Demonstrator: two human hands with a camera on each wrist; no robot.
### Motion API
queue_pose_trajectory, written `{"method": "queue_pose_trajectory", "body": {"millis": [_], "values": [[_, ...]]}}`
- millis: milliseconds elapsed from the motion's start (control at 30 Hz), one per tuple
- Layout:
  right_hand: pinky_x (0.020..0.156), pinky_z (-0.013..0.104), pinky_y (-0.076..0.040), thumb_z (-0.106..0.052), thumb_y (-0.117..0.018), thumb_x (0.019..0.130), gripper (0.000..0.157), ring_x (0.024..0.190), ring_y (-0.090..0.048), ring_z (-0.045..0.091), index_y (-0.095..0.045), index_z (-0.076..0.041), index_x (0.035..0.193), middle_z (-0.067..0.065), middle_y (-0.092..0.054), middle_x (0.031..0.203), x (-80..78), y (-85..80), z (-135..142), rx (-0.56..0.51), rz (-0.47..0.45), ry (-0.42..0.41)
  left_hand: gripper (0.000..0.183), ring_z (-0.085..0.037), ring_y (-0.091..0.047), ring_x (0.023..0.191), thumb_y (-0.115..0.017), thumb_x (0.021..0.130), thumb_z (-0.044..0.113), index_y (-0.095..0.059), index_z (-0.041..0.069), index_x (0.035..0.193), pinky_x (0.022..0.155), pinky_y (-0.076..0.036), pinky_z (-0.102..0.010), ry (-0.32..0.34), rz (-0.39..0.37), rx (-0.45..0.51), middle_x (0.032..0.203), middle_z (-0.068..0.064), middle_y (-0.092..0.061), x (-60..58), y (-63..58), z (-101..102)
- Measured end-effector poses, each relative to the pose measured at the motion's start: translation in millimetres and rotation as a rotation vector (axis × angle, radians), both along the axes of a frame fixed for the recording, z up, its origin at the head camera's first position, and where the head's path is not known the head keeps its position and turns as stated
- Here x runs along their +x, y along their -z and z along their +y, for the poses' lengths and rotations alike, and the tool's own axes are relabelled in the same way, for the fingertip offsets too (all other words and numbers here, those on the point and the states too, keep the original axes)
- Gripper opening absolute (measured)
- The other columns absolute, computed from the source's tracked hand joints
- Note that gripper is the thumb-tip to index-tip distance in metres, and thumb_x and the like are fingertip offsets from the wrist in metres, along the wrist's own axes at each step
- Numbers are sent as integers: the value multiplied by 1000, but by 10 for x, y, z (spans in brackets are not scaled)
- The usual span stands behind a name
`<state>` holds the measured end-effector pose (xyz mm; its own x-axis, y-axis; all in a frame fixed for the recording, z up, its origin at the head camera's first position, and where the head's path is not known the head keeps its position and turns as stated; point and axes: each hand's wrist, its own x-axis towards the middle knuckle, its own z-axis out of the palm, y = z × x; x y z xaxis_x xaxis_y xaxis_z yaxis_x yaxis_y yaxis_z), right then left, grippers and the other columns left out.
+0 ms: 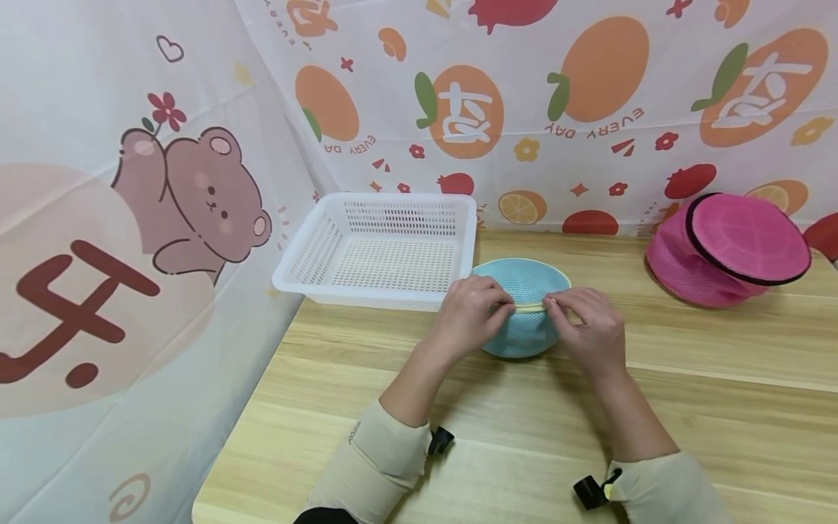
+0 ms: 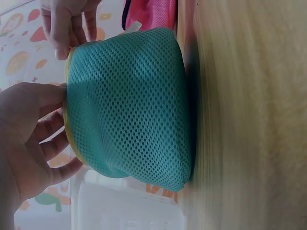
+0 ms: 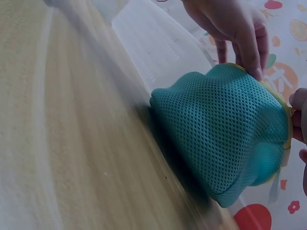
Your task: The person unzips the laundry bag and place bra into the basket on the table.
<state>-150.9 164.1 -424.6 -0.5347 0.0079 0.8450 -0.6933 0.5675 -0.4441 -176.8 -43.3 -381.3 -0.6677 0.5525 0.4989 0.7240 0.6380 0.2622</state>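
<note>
A blue mesh bag [image 1: 524,335] with a yellow-edged rim stands on the table, in front of me. My left hand [image 1: 466,314] pinches the near rim on its left side between thumb and fingers. A short way to the right, my right hand [image 1: 594,327] pinches the same rim. Between the two hands a stretch of yellow trim runs straight. In the left wrist view the mesh side [image 2: 129,105] bulges and its base rests by the wood. The right wrist view shows the mesh wall [image 3: 220,124] creased, with a pale tag hanging near the rim.
Behind and left of the bag stands a white perforated plastic basket [image 1: 373,297]. A pink mesh bag [image 1: 749,240] with black trim sits at the back right. The wooden table [image 1: 314,429] meets a fruit-printed cloth [image 1: 393,116] at the back and a bear-printed one at left.
</note>
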Motion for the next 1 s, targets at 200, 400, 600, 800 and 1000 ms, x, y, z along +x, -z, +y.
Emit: {"method": "queue_pose_trajectory", "body": {"millis": [200, 400, 600, 800, 1000], "values": [[84, 32, -50, 3, -80, 78, 11, 76, -70, 30, -79, 3, 88, 11, -75, 83, 28, 1, -135, 44, 40, -63, 5, -17, -66, 88, -79, 89, 17, -80, 12, 88, 79, -53, -35, 82, 42, 10, 88, 2, -71, 37, 10, 68], [80, 35, -50, 3, -80, 78, 10, 76, -70, 29, -79, 2, 87, 10, -75, 82, 48, 7, -188, 60, 42, -62, 6, -17, -66, 93, -78, 91, 18, -80, 12, 91, 82, -52, -36, 55, 43, -32, 91, 3, -71, 77, 28, 103], [86, 26, -49, 5, -81, 77, 12, 75, -70, 28, -79, 3, 88, 11, -76, 83, 47, -25, -126, 49, 14, -47, 6, -14, -65, 97, -77, 92, 22, -80, 16, 94, 84, -49, -35, 10, 32, -58, 93, 7, -71, 64, 29, 93], [93, 18, -46, 6, -80, 78, 12, 77, -71, 31, -79, 4, 89, 13, -76, 84, 18, -47, -27, 26, -1, -18, 6, -14, -65, 95, -78, 91, 22, -81, 17, 92, 85, -49, -36, 0, 28, -32, 92, 7, -72, 32, 5, 76], [94, 16, -45, 7, -82, 76, 15, 78, -71, 32, -79, 3, 91, 12, -76, 85, -12, -42, 39, -6, -32, -9, 6, -13, -65, 95, -78, 91, 23, -81, 18, 92, 86, -49, -36, -6, 14, -31, 92, 7, -72, 12, -15, 71]]}}
